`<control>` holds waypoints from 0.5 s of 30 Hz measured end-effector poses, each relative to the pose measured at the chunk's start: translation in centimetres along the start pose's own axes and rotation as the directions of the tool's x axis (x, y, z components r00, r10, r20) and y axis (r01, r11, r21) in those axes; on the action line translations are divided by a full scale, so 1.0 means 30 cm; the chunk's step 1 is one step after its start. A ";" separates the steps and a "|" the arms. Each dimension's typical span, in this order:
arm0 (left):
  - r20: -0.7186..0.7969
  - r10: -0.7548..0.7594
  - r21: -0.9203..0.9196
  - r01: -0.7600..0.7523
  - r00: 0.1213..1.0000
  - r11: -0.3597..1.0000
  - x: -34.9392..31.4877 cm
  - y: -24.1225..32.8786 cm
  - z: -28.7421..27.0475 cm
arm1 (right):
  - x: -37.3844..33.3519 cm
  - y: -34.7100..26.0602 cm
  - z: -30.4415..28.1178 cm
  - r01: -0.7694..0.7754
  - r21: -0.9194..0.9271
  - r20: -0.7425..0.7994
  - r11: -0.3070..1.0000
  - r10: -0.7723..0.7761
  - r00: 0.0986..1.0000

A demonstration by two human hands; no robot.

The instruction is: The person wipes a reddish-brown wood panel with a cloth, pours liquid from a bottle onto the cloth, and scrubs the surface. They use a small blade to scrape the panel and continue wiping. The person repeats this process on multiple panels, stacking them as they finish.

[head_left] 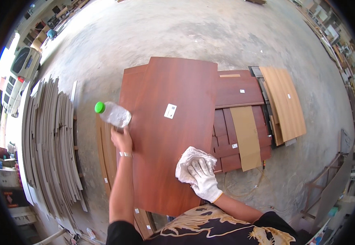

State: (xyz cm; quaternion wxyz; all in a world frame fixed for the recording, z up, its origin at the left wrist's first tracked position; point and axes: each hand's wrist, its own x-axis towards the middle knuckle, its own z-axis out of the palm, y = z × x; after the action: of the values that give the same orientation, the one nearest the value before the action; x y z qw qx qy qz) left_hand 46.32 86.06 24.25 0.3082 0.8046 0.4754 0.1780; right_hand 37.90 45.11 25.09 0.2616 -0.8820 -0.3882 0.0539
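Note:
My bare left hand [122,140], with a metal band at the wrist, grips a clear plastic bottle [115,114] near its base. The bottle leans left, its green cap [100,107] pointing away from the board, and part of my fingers is hidden behind it. Under both hands lies a large reddish-brown wooden board [157,159] with a white label [170,111] near its middle. My right hand [203,178] wears a white knit glove and presses a bunched white cloth [189,157] onto the board's right side, fingers closed over it.
Reddish-brown panels with a cardboard strip [246,139] lie to the right, beside light wood boards [287,102]. A tall stack of thin grey boards [49,139] stands left. Beyond is concrete floor [210,32]; a white van [20,77] is parked far left. A hose [248,192] lies right.

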 end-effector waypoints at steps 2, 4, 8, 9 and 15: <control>-0.052 0.131 0.273 -0.112 0.990 0.955 -0.148 -0.088 -0.023 | 0.125 0.052 -0.019 -0.131 0.036 -0.022 0.991 0.132 0.991; 0.079 0.268 0.442 -0.275 0.960 0.854 -0.227 -0.078 -0.051 | 0.320 0.162 -0.043 -0.274 0.325 -0.161 0.905 0.339 0.927; 0.105 0.272 0.487 -0.288 0.956 0.824 -0.208 -0.069 -0.091 | 0.876 0.582 -0.116 -0.175 0.333 -0.378 0.927 0.301 0.875; 0.112 0.280 0.476 -0.299 0.953 0.827 -0.210 -0.054 -0.081 | 1.017 0.714 -0.186 -0.220 -0.013 -0.375 0.975 0.199 0.905; 0.129 0.274 0.490 -0.301 0.953 0.818 -0.227 -0.059 -0.073 | 1.050 0.710 -0.290 -0.520 0.402 0.153 0.754 0.505 0.850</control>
State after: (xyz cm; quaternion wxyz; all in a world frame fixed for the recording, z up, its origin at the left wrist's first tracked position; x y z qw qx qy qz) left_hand 40.60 81.45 24.76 0.0691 0.9236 0.3703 0.0709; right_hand 76.31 51.96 25.24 0.4172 -0.8736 -0.1148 0.2227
